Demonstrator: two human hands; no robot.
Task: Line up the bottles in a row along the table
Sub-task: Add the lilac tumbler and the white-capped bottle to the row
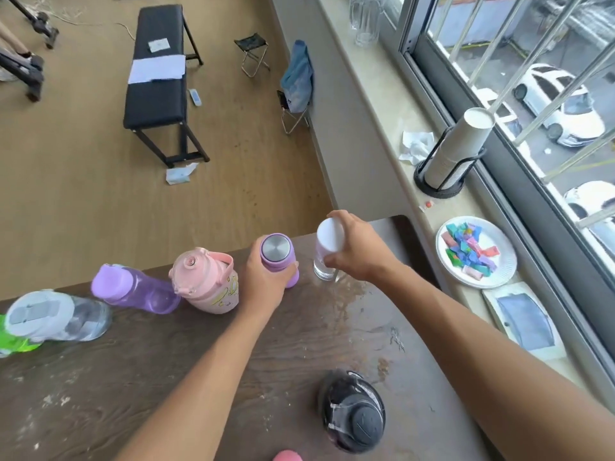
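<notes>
A person's left hand (266,284) wraps around a purple steel-capped flask (278,257) while the right hand (357,251) pinches a clear white-capped bottle (327,249) near its top, both at the far edge of a dark wood-grain desk (166,361). Left of the left hand the row runs on: a pink jug (208,282), a purple translucent bottle (133,291), a clear bottle with a grey lid (56,316) and a green one (13,341), cut off by the frame. A black-lidded bottle (352,414) stands apart, near the person, and something pink (288,456) shows at the bottom edge; both appear not yet placed.

The row hugs the far edge, so a nudge away from the person could send a bottle to the floor. The tall clear bottle, held high, would likely tip if set down crooked, and the two hands work close enough to knock flask against bottle.

The desk's surface is worn, with pale scuffs and glossy patches that may be wet. Beyond the hands lie a wood floor (83,178), a black bench (156,71) and folding stools (253,51). Right of the right hand, a windowsill (382,104) holds a cup stack (456,151), crumpled tissue (416,146) and a paper plate (444,257) of coloured wrappers (469,251); white cars (562,101) sit outside.
</notes>
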